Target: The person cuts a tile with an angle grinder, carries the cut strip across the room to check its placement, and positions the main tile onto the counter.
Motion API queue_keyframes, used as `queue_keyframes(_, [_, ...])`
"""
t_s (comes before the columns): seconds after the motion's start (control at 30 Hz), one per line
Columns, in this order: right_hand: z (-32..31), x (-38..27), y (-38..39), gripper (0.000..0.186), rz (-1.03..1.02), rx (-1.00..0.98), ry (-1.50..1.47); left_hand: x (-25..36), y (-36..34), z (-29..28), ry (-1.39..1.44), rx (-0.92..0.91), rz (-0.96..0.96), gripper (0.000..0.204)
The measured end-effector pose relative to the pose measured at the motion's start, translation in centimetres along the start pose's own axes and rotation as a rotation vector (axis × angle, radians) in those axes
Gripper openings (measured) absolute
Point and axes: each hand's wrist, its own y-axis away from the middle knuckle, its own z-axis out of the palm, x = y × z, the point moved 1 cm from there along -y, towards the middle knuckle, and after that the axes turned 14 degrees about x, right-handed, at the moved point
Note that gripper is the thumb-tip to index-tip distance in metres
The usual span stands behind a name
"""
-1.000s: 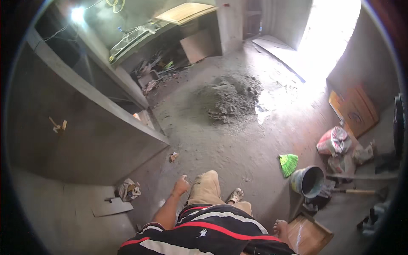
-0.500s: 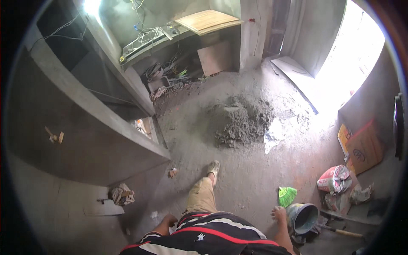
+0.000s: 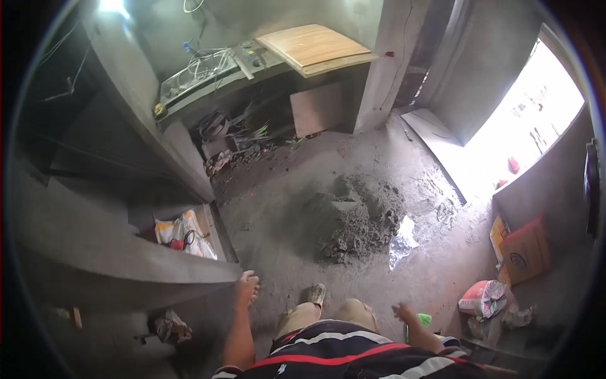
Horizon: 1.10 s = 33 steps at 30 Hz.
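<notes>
So the left hand (image 3: 248,289) is loosely half-curled right by the end of the wall (image 3: 205,271) (can't tell if it's touching). Right hand (image 3: 404,312) has its fingers loosely apart, near the green broom (image 3: 425,319), partly behind that forearm. Big grey heap (image 3: 366,221) sits on the floor (image 3: 271,262) ahead.

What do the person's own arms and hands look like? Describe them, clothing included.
The left hand and right hand are gloveless; both forearms are bare. The shirt is dark with red and white stripes; its sleeves look short, though mostly out of view.
</notes>
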Motion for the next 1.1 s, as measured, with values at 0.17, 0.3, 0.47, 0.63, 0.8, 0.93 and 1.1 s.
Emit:
queue_keyframes(0.17, [-5.2,-13.6,-10.3,0.035,-0.159,0.008,-0.140,-1.6,-2.5,-2.6,0.216,0.191,-0.248,0.022])
queue_keyframes(0.3, [-6.3,-21.0,-17.8,0.026,-0.278,-0.060,0.057,-7.7,-4.0,-2.5,0.260,0.055,-0.446,0.015])
queue_keyframes(0.47, [-5.5,-26.9,-26.1,0.019,-0.552,-0.141,0.362,-10.5,-5.3,-0.6,0.379,0.035,-0.553,0.016])
queue_keyframes(0.63, [-9.1,-34.7,-30.6,0.017,-0.708,-0.323,0.829,-6.2,-9.3,-1.6,0.147,0.007,-0.607,0.017])
queue_keyframes(0.8, [-13.7,-41.7,-35.6,0.019,-0.947,-0.148,0.737,1.9,-17.8,-2.8,-0.045,0.021,-0.427,0.010])
queue_keyframes(0.93, [-15.1,-44.9,-40.9,0.021,-0.977,-0.189,0.911,7.0,-22.8,-2.1,0.109,0.299,-0.401,0.012])
queue_keyframes(1.1, [-16.2,-49.5,-47.8,0.025,-1.042,0.020,0.775,10.7,-28.1,0.7,0.113,0.191,-0.452,0.010])
